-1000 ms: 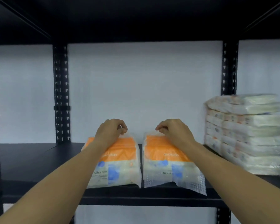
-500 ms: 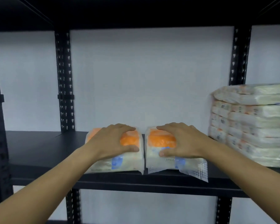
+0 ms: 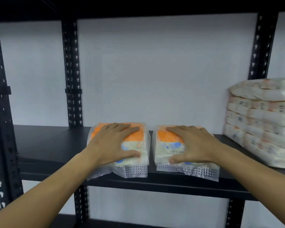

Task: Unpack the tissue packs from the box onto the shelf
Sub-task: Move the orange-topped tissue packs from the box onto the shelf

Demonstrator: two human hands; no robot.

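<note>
- The wall (image 3: 155, 71) behind is flat, matte and pale.
- The rack is black metal, its uprights (image 3: 72, 71) punched with rows of keyhole slots.
- The shelf (image 3: 44, 145) is a smooth, dark, flat board with a squared front lip.
- A stack (image 3: 262, 122) of soft, pillowy tissue packs in pale crinkled film sits at the right end of the shelf, well apart from the hands; the picture's edge cuts it off.
- The left pack (image 3: 135, 139) lies flat near the shelf's front edge: a soft rectangular block in clear glossy film, orange at the back, pale with blue dots nearer. Its crimped, dotted seal flap overhangs the lip.
- The right pack (image 3: 169, 140) lies just beside it, a narrow gap between them, same film and colours, printed "ultra soft". Its flap overhangs too.
- The left hand (image 3: 113, 143) rests palm down on the left pack, fingers straight and spread, thumb out along the near side.
- The right hand (image 3: 194, 145) lies flat on the right pack likewise, fingers extended, thumb near the front.
</note>
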